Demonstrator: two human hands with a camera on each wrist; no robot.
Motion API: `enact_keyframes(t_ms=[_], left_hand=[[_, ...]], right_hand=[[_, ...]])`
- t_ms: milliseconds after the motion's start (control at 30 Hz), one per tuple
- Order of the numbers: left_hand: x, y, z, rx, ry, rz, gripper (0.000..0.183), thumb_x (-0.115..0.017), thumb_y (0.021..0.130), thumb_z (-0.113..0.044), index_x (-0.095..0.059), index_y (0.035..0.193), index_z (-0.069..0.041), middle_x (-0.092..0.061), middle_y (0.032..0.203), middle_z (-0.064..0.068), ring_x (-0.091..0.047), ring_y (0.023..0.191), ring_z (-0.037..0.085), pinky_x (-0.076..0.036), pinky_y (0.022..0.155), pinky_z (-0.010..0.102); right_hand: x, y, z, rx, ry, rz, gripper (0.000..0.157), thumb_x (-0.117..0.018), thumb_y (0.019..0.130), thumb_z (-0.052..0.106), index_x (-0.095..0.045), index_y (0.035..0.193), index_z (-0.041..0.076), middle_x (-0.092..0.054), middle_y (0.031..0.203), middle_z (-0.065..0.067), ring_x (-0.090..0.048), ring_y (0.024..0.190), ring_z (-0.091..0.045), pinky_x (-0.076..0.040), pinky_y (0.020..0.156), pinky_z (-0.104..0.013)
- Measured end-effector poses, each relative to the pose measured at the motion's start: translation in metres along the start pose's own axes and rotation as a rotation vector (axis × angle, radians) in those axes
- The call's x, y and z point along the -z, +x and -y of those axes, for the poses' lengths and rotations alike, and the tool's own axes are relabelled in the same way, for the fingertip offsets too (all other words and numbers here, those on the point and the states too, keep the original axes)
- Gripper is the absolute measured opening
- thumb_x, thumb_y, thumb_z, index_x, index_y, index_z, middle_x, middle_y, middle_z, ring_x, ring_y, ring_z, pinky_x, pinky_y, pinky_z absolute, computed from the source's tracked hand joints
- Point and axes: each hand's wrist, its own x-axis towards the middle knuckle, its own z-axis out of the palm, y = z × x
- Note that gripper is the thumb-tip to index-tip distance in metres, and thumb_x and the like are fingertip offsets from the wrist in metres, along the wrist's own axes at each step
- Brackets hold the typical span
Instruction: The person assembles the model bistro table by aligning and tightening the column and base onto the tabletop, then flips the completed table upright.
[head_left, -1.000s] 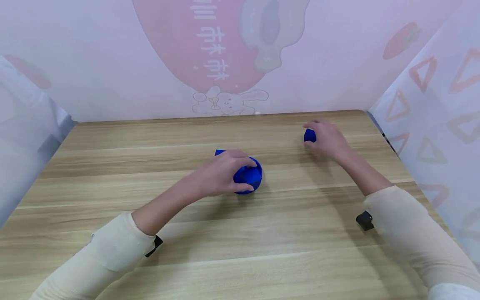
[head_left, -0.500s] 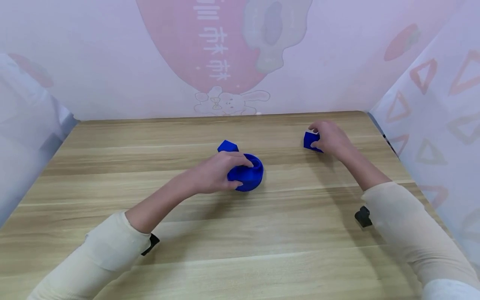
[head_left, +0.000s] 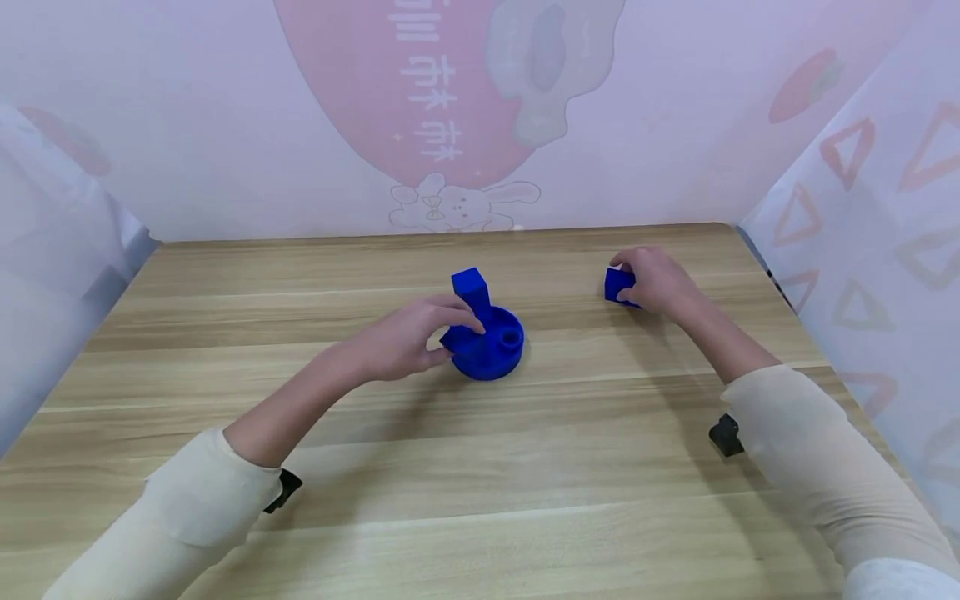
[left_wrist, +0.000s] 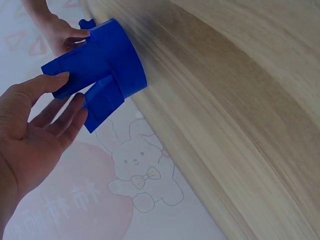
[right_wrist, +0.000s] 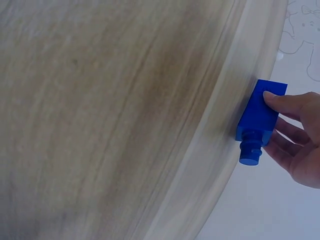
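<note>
A round blue base (head_left: 487, 367) with a raised rim and a ring-shaped socket sits at mid-table. One rectangular blue block (head_left: 470, 283) rises from its far side. My left hand (head_left: 401, 342) pinches a second blue block (left_wrist: 80, 70) joined to the base, the thumb on one face and fingers at the opposite side. To the right, near the table's far edge, my right hand (head_left: 656, 279) grips a separate blue block (right_wrist: 262, 107) between thumb and fingers. A round, ridged peg (right_wrist: 250, 150) projects from that block's end.
The wood-grain table (head_left: 450, 517) ends against a pale printed backdrop (head_left: 225, 125) behind, with a printed side panel (head_left: 862, 233) on the right. A small black device sits under each sleeve (head_left: 217, 492).
My left hand has drawn leftward off the base's far side, which uncovers the socket. The upright block has shifted slightly right and shows taller. My right hand has turned its block and lowered slightly.
</note>
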Motion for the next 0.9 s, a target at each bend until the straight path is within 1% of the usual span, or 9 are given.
enact_keyframes(t_ms=[133, 233, 300, 367, 433, 500, 567, 733, 900], left_hand=[[0.0, -0.002, 0.003, 0.083, 0.008, -0.065, 0.04, -0.083, 0.085, 0.0, -0.07, 0.122, 0.002, -0.066, 0.125, 0.019, -0.062, 0.119, 0.037, -0.055, 0.099, 0.048], [-0.001, 0.0, 0.002, 0.151, -0.021, -0.106, 0.05, -0.091, 0.081, -0.015, -0.068, 0.121, 0.005, -0.069, 0.113, 0.016, -0.065, 0.106, 0.033, -0.056, 0.094, 0.046], [-0.003, 0.001, 0.001, 0.196, -0.042, -0.114, 0.055, -0.092, 0.08, -0.024, -0.068, 0.119, 0.006, -0.071, 0.107, 0.014, -0.065, 0.099, 0.029, -0.058, 0.09, 0.043], [-0.005, 0.002, 0.0, 0.23, -0.051, -0.112, 0.054, -0.091, 0.081, -0.028, -0.068, 0.116, 0.006, -0.073, 0.103, 0.014, -0.067, 0.094, 0.026, -0.059, 0.086, 0.04], [-0.006, 0.003, 0.0, 0.257, -0.055, -0.108, 0.051, -0.09, 0.082, -0.029, -0.069, 0.114, 0.006, -0.074, 0.101, 0.014, -0.068, 0.091, 0.025, -0.059, 0.084, 0.038], [-0.007, 0.003, 0.0, 0.265, -0.056, -0.112, 0.048, -0.088, 0.084, -0.027, -0.069, 0.113, 0.006, -0.074, 0.1, 0.015, -0.068, 0.089, 0.024, -0.059, 0.084, 0.038], [-0.007, 0.003, 0.001, 0.26, -0.058, -0.121, 0.045, -0.087, 0.084, -0.023, -0.07, 0.113, 0.007, -0.074, 0.099, 0.016, -0.068, 0.089, 0.025, -0.059, 0.084, 0.039], [-0.005, 0.001, 0.004, 0.252, -0.09, -0.132, 0.045, -0.084, 0.086, -0.014, -0.068, 0.12, 0.011, -0.074, 0.102, 0.018, -0.069, 0.09, 0.028, -0.059, 0.082, 0.039], [-0.005, 0.0, 0.006, 0.28, -0.148, -0.13, 0.049, -0.081, 0.089, -0.01, -0.064, 0.128, 0.012, -0.073, 0.108, 0.02, -0.07, 0.095, 0.029, -0.061, 0.082, 0.038]], right_hand=[[-0.001, -0.001, 0.0, 0.024, -0.006, -0.015, 0.052, -0.076, 0.089, 0.0, -0.059, 0.137, -0.007, -0.063, 0.125, -0.033, -0.058, 0.122, -0.048, -0.048, 0.103, -0.062], [-0.001, -0.002, 0.002, 0.03, -0.007, -0.041, 0.052, -0.077, 0.088, 0.001, -0.06, 0.137, -0.006, -0.062, 0.126, -0.032, -0.058, 0.121, -0.048, -0.048, 0.102, -0.061], [0.0, -0.004, 0.006, 0.042, -0.012, -0.063, 0.053, -0.077, 0.087, 0.002, -0.06, 0.136, -0.006, -0.061, 0.129, -0.032, -0.057, 0.123, -0.049, -0.048, 0.103, -0.062], [0.001, -0.005, 0.01, 0.064, -0.013, -0.086, 0.052, -0.079, 0.086, 0.002, -0.061, 0.135, -0.007, -0.06, 0.131, -0.032, -0.055, 0.125, -0.05, -0.047, 0.104, -0.062], [0.001, -0.007, 0.015, 0.098, -0.012, -0.107, 0.051, -0.08, 0.085, 0.003, -0.062, 0.132, -0.008, -0.061, 0.13, -0.032, -0.056, 0.124, -0.05, -0.046, 0.105, -0.061], [0.001, -0.01, 0.021, 0.133, 0.006, -0.128, 0.049, -0.081, 0.084, 0.003, -0.063, 0.128, -0.01, -0.063, 0.126, -0.032, -0.059, 0.121, -0.048, -0.048, 0.104, -0.059], [0.001, -0.013, 0.027, 0.157, 0.054, -0.148, 0.046, -0.082, 0.083, 0.002, -0.064, 0.123, -0.01, -0.066, 0.12, -0.03, -0.063, 0.115, -0.046, -0.051, 0.1, -0.056], [0.001, -0.021, 0.047, 0.219, 0.253, -0.194, 0.042, -0.084, 0.078, -0.005, -0.063, 0.115, -0.011, -0.069, 0.108, -0.028, -0.067, 0.101, -0.041, -0.058, 0.09, -0.05], [0.0, -0.029, 0.065, 0.263, 0.425, -0.212, 0.044, -0.083, 0.077, -0.009, -0.061, 0.114, -0.013, -0.069, 0.11, -0.029, -0.069, 0.102, -0.041, -0.061, 0.088, -0.045]])
